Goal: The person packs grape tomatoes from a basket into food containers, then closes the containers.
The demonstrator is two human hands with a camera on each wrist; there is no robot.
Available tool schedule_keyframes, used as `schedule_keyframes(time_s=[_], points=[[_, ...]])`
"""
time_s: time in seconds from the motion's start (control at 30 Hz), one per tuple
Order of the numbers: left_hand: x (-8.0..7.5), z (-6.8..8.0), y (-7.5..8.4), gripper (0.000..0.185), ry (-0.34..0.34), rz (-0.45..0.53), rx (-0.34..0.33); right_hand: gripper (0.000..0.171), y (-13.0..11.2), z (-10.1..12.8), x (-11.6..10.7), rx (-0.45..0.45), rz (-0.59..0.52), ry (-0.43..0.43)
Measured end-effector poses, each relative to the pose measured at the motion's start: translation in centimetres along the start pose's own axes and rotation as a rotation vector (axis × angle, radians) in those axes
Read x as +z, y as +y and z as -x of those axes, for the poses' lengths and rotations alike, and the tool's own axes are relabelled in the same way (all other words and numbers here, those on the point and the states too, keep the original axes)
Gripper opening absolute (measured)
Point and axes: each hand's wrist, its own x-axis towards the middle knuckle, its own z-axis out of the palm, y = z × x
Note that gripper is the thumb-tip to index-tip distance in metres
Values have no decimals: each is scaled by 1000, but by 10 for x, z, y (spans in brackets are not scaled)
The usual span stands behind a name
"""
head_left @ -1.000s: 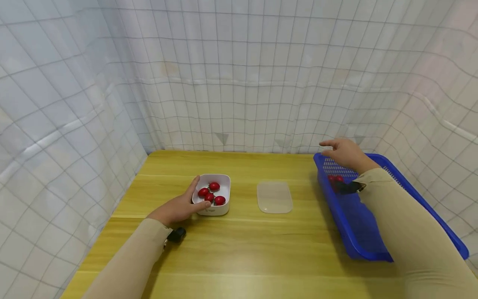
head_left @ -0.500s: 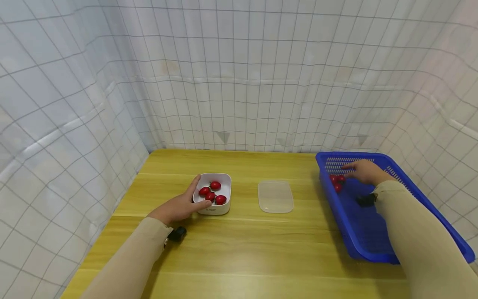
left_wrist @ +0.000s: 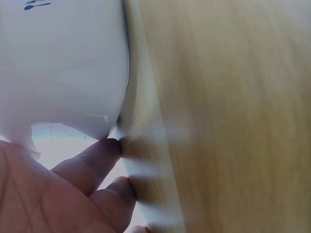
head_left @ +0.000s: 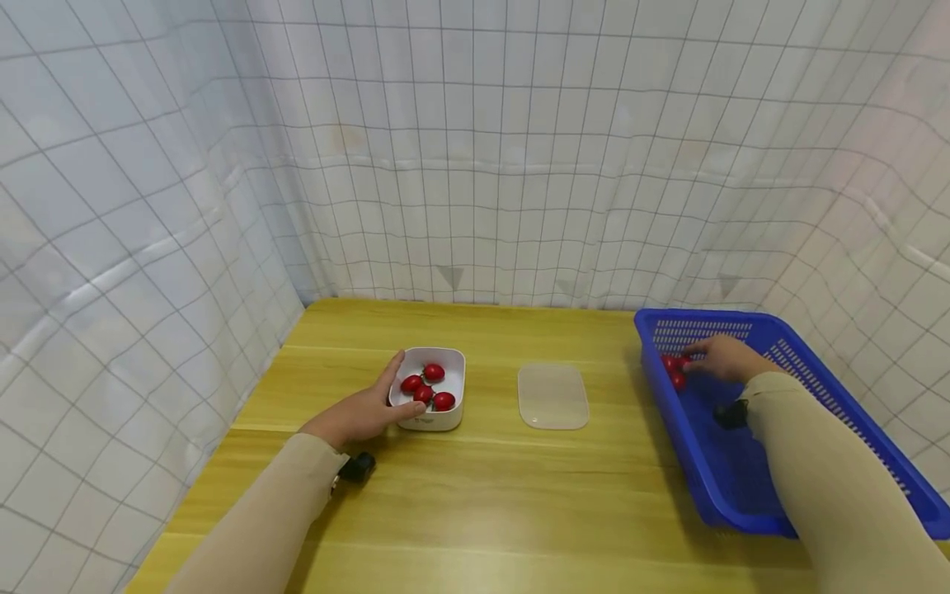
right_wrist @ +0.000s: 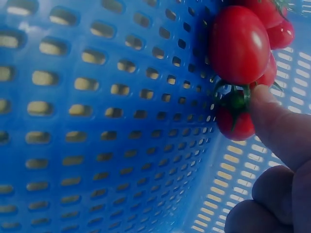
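Right hand (head_left: 726,360) is touching tomatoes (right_wrist: 239,44) in the basket (head_left: 816,388), stem end facing camera; grip partly hidden. Left hand (head_left: 361,411) is cupping the bowl (head_left: 439,412), fingers curled around it.

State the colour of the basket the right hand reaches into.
The basket is blue, clearest in the right wrist view.

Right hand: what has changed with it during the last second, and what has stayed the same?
The right hand went down from above the far rim of the blue basket into it, and now a fingertip touches the tomatoes there; no grip shows yet. The left hand holds the white bowl as before, with four tomatoes inside. The clear lid did not move.
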Motion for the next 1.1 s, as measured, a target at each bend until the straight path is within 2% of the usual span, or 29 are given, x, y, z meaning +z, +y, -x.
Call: schedule_keyframes(time_s=[0.23, 0.43, 0.73, 1.1], points=[[1, 0, 0, 113, -4, -1, 0, 46, 10, 0, 3, -9, 59, -8], [1, 3, 3, 113, -2, -9, 6, 46, 13, 1, 5, 16, 30, -23], [1, 4, 4, 113, -1, -1, -12, 45, 11, 4, 1, -23, 69, -30], [0, 5, 4, 115, 5, 0, -13, 45, 6, 6, -3, -3, 79, -79]])
